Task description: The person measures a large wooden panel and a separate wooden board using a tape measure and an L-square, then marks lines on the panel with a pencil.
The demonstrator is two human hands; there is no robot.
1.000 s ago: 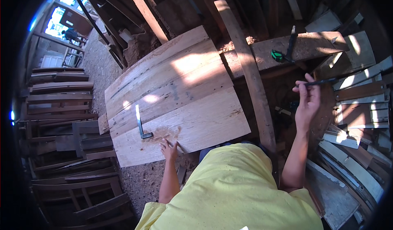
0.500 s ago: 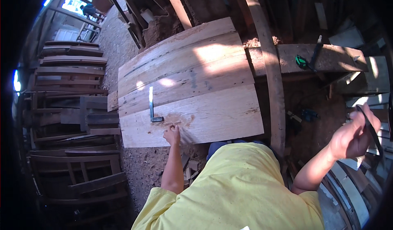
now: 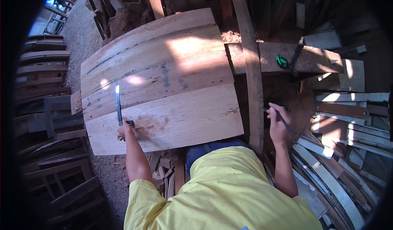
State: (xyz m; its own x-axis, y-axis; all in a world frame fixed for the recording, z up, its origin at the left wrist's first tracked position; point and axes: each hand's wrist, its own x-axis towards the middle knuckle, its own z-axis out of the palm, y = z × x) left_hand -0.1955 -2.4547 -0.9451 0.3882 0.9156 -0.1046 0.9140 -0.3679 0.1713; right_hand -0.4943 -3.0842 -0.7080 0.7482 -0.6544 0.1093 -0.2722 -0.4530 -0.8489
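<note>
A large panel of joined wooden boards (image 3: 192,107) lies in front of me, with a patch of sawdust near its close edge. On its left part rests a try square (image 3: 118,103), its metal blade pointing away from me and its short dark stock (image 3: 130,123) to the right. My left hand (image 3: 124,131) is closed at the square's corner and covers it; its fingertips are partly hidden. Right of the panel, my right hand (image 3: 278,123) is raised and closed around a thin dark pencil-like stick (image 3: 282,117).
A long narrow plank (image 3: 251,66) runs past the panel's right side, across a thick beam (image 3: 303,58). On that beam sit a green and black tape measure (image 3: 281,61) and a dark hand tool (image 3: 297,54). Stacked wood (image 3: 45,78) lines the left; pale boards (image 3: 348,107) lie right.
My left hand has moved left from beside the try square onto its corner. My right hand has come inward from the far right, still holding the dark stick. The view has shifted.
</note>
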